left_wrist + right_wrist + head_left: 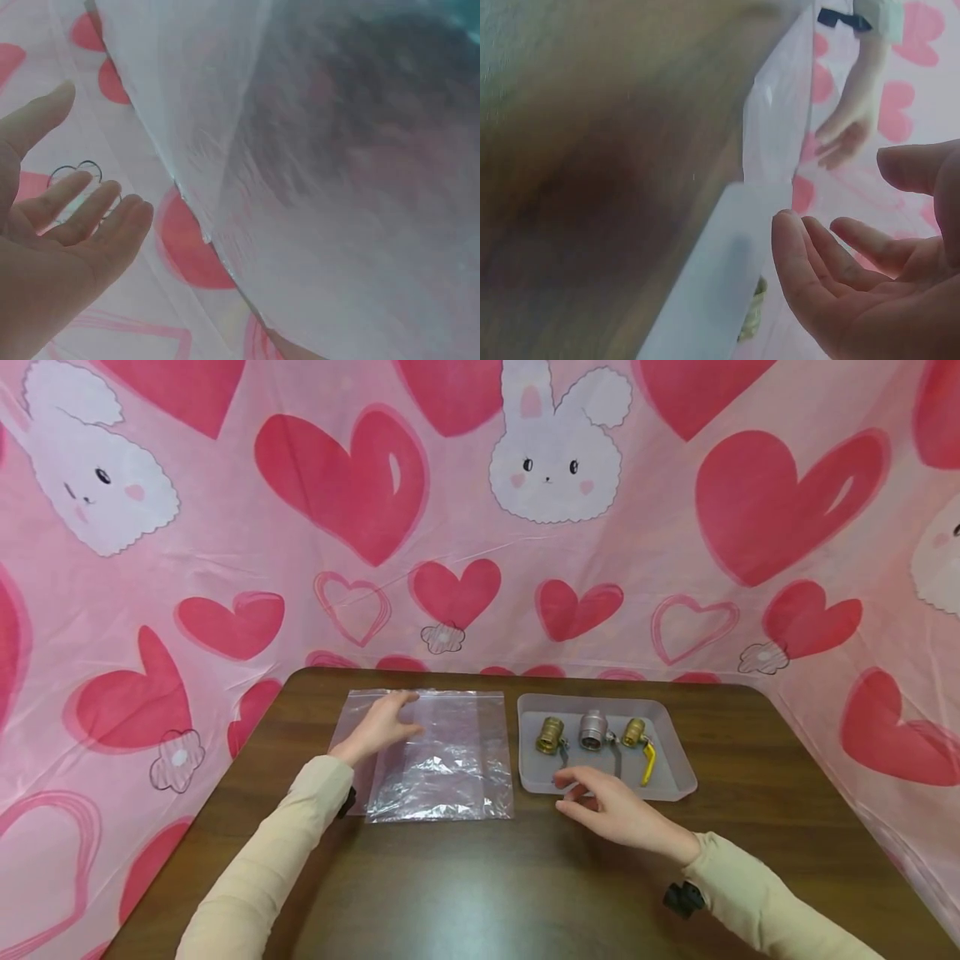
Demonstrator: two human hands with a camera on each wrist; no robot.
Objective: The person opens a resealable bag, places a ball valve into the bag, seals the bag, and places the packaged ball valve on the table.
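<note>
A clear plastic zip bag (450, 768) lies flat on the table, its zip edge at the far side. Over the bag's upper left part hovers my left hand (381, 725), fingers spread loosely and holding nothing. To the right stands a shallow translucent tray (678, 781) with three valves in it: a brass valve (550, 735), a silver valve (592, 731) and a smaller brass valve (633, 732) with a yellow lever (648, 764). My right hand (611, 810), relaxed with nothing in its grasp, is above the tray's near edge and hides part of it.
The brown wooden table (442, 893) carries the bag and tray side by side near its far edge. A pink cloth (465, 527) with hearts and rabbits hangs behind and along both sides. A dark wrist camera (684, 899) sits below the right sleeve.
</note>
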